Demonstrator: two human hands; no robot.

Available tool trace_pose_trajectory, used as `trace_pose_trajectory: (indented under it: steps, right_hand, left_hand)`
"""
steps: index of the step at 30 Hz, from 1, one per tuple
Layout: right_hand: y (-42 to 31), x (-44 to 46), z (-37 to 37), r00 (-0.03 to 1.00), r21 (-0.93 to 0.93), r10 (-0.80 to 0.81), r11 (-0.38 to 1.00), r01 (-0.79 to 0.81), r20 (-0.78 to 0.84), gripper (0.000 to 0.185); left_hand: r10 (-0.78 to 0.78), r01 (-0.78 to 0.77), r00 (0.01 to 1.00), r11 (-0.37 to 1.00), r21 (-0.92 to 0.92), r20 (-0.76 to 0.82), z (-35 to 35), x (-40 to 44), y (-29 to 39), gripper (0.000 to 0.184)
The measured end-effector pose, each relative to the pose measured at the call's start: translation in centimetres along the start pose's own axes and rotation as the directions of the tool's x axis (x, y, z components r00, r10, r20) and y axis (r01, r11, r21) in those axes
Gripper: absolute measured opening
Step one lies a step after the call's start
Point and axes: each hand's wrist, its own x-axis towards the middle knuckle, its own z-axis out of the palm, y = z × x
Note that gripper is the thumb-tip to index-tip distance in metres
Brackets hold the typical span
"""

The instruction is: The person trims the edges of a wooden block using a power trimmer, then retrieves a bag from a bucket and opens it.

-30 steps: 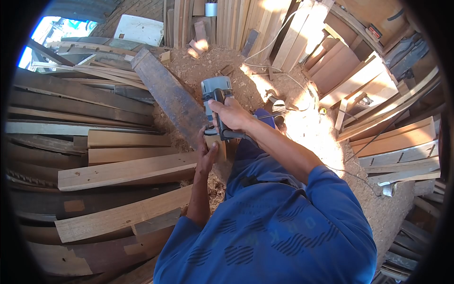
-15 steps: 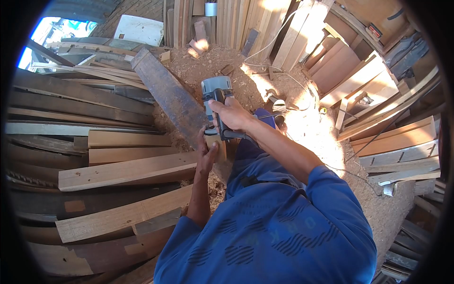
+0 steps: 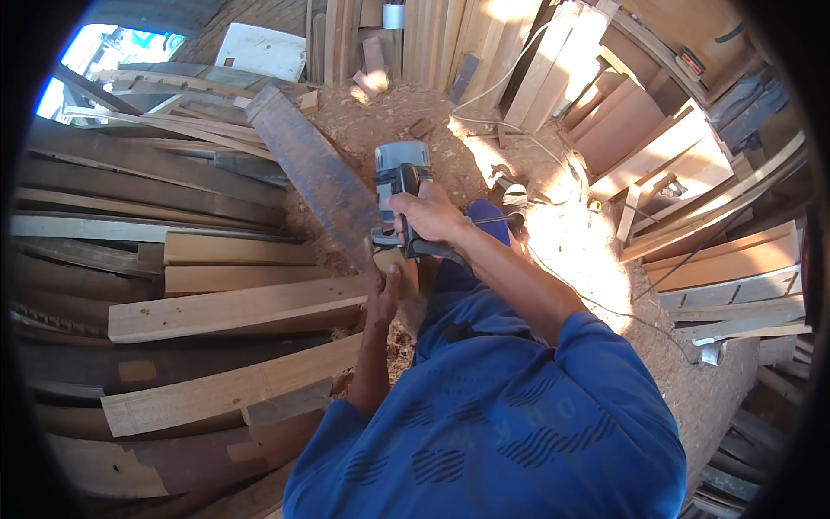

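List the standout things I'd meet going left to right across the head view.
White flat rectangular panel → grey power tool with black handle, held in the right hand → sunlit pale leaning wooden planks → stacked orange-brown wooden boards.

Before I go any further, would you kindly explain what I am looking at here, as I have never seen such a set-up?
Of course. There is no robot: a person works with two bare hands, and one camera worn on the head looks forward and down, so the blue shirt fills the lower middle. The right hand grips the black handle of a grey power tool. The left hand holds a light wooden piece just below the tool; the exact contact between them is hard to see. Beyond, a long dark board slants away. Planks lie at the left, and shavings appear strewn over the ground.
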Motion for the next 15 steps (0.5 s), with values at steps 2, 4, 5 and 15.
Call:
trace_pose_trajectory:
  steps: [2, 4, 5, 15]
  right_hand:
    - [-0.6, -0.4, 0.4, 0.999, 0.052, 0.036, 0.998, -0.035, -0.016, 0.015]
    - [-0.5, -0.2, 0.5, 0.999, 0.070, 0.036, 0.997, -0.036, 0.002, 0.014]
    - [-0.4, -0.1, 0.6, 0.999, 0.079, 0.038, 0.996, -0.039, 0.011, 0.014]
    - [-2.9, -2.2, 0.9, 0.997, 0.049, 0.040, 0.998, -0.043, 0.063, 0.016]
  left_hand:
    - [-0.127, 0.116, 0.991, 0.978, -0.175, -0.053, -0.3, -1.3, -0.5, 0.070]
    - [-0.185, 0.161, 0.980, 0.956, -0.246, -0.077, -0.3, -1.8, 0.0, 0.066]
    - [-0.181, 0.158, 0.980, 0.960, -0.230, -0.082, -0.4, -2.1, 0.3, 0.064]
    - [-0.493, 0.320, 0.841, 0.785, -0.531, -0.223, -0.7, -3.6, 2.2, 0.046]
